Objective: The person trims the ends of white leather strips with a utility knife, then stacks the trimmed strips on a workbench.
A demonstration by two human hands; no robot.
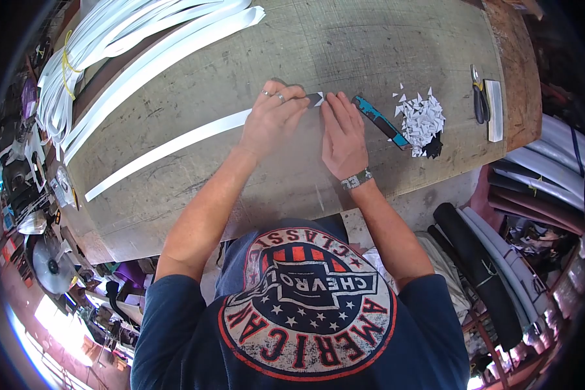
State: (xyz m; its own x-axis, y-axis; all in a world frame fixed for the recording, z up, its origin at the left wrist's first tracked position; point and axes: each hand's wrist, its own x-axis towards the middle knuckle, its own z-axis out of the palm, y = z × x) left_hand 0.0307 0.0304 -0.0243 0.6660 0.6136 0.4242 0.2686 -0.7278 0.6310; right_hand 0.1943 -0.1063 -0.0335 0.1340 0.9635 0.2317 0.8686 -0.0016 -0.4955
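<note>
White strip (175, 146) end pinned under left hand (273, 120).

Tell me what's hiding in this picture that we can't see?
- White strip, its end, head view: covered by the left hand and right hand.
- Fingers, their grip, head view: hidden by the hands' backs.
- Small tool on the table, head view: too small to name.
</note>
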